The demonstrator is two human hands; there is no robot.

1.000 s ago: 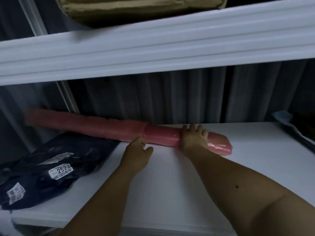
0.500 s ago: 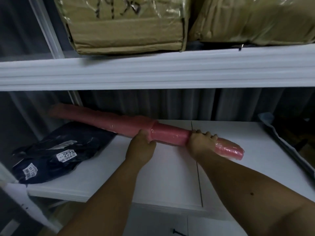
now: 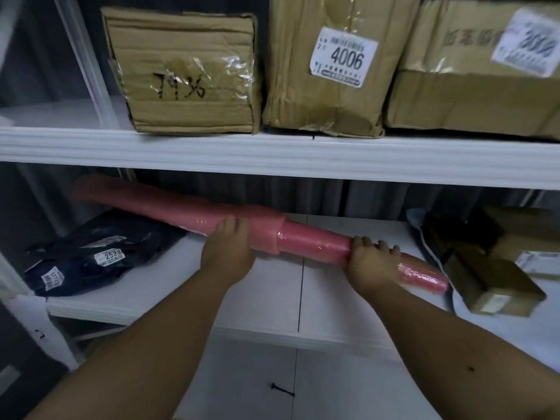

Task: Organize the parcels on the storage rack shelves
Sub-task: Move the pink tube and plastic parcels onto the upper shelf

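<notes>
A long pink roll-shaped parcel wrapped in plastic film lies slantwise over the white lower shelf, its left end reaching back over a black bag. My left hand grips the roll near its middle. My right hand grips it nearer the right end, fingers curled over the top. A black plastic parcel labelled 2523 lies at the shelf's left.
Three cardboard boxes stand on the upper shelf: one marked by hand, one labelled 4006, one at the right. Small brown boxes and a bag crowd the lower shelf's right end. A white upright stands at the left.
The view has pulled back and tilted up, showing the upper boxes. Both hands have closed round the pink roll and drawn it forward and to the right.
</notes>
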